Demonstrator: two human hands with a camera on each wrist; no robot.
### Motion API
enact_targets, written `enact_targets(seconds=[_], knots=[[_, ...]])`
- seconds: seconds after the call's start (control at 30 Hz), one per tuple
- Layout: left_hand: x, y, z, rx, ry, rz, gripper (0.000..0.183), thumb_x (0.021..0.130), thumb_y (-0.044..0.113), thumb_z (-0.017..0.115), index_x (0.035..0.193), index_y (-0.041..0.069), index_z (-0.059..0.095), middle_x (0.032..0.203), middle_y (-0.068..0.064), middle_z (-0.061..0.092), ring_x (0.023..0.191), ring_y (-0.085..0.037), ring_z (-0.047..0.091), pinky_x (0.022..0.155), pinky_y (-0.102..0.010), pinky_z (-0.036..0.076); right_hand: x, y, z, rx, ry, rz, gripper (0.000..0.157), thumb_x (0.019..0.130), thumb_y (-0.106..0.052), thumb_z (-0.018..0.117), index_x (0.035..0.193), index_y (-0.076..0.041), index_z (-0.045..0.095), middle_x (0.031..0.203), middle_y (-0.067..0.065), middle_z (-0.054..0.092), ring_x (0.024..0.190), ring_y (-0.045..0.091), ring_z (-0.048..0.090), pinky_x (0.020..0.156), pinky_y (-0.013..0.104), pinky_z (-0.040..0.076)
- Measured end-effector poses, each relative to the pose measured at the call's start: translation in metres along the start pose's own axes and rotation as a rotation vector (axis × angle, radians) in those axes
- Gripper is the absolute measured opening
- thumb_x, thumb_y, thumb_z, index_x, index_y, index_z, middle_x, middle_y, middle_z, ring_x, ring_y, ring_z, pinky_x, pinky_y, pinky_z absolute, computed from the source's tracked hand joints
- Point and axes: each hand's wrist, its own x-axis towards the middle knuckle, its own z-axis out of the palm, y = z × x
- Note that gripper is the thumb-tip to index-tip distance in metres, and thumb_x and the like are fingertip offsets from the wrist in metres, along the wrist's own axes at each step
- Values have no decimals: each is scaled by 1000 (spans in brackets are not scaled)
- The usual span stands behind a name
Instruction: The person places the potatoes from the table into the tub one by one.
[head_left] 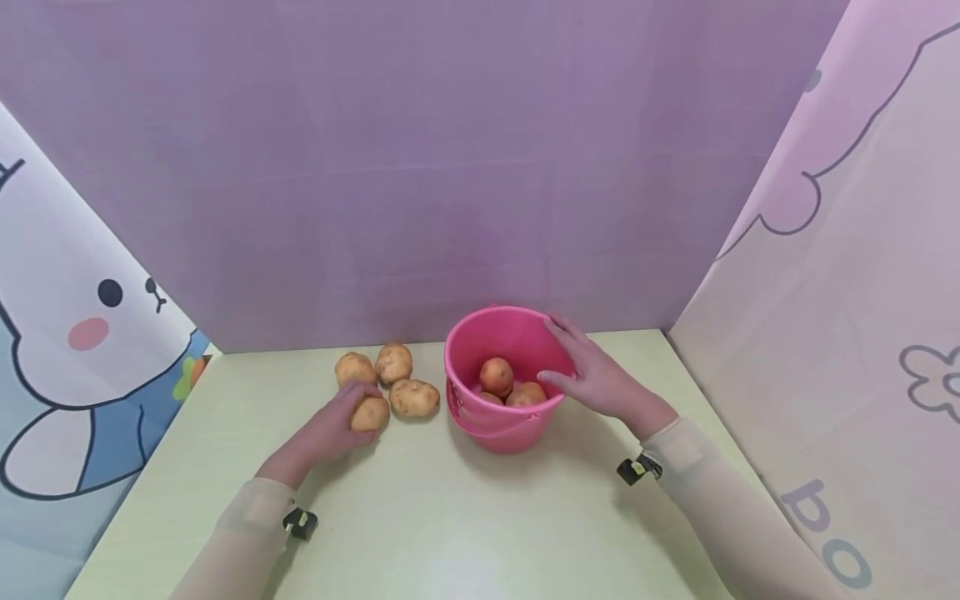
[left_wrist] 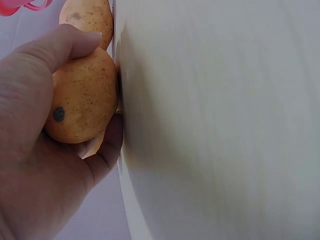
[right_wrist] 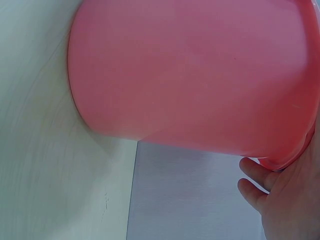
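The person's left hand [head_left: 330, 429] lies low on the pale green bench [head_left: 465, 517], its grip curled round a potato [head_left: 371, 414]; the wrist view shows thumb and fingers [left_wrist: 75, 45] wrapped about it, the potato against the bench top. Three more potatoes [head_left: 393, 362] sit in a cluster just behind it, close together. To the right stands a pink bucket [head_left: 495, 433] with potatoes inside [head_left: 497, 375]. The right hand [head_left: 592, 375] holds the bucket's rim on its far right side, fingers [right_wrist: 255, 170] hooked over the edge. Purple cloth hangs behind [head_left: 450, 167], and cartoon panels stand at both sides.
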Motion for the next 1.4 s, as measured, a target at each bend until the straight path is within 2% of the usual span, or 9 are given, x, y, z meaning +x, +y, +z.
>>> enact_targets(seconds=[0.4,0.87,1.03,1.23,1.4], knots=[[-2,0,0,-7,-12,-14,60,87,8,91,137,13,58,151,-19,53,139,-45,57,115,-68,46,1,0,0,1,-1,-1,99,102,-60,72,177,-17,25,183,7,19,162,43,32,113,64,51],[-5,-1,-3,-23,-12,5,59,85,7,89,136,10,60,140,-13,60,126,-36,62,108,-63,50,0,-3,-1,2,-5,-2,97,102,-57,72,177,-16,25,183,9,19,163,44,30,115,65,49],[-5,-1,-5,-31,-27,-23,59,85,8,88,136,12,61,138,-11,63,122,-32,63,106,-60,52,0,-3,-1,4,-7,2,98,102,-58,72,177,-16,25,183,8,19,163,43,30,115,65,49],[-4,6,-14,-43,-24,-42,58,86,8,86,138,12,61,137,-11,66,121,-30,65,105,-59,53,-1,-4,-2,8,-9,8,98,102,-58,72,177,-17,25,183,8,18,163,44,29,115,65,49],[-1,17,-25,-75,-12,-35,58,88,10,87,139,14,60,132,-9,68,115,-27,66,100,-54,55,0,-4,-1,19,-11,11,98,102,-58,73,177,-18,25,183,7,19,163,43,30,115,65,49]])
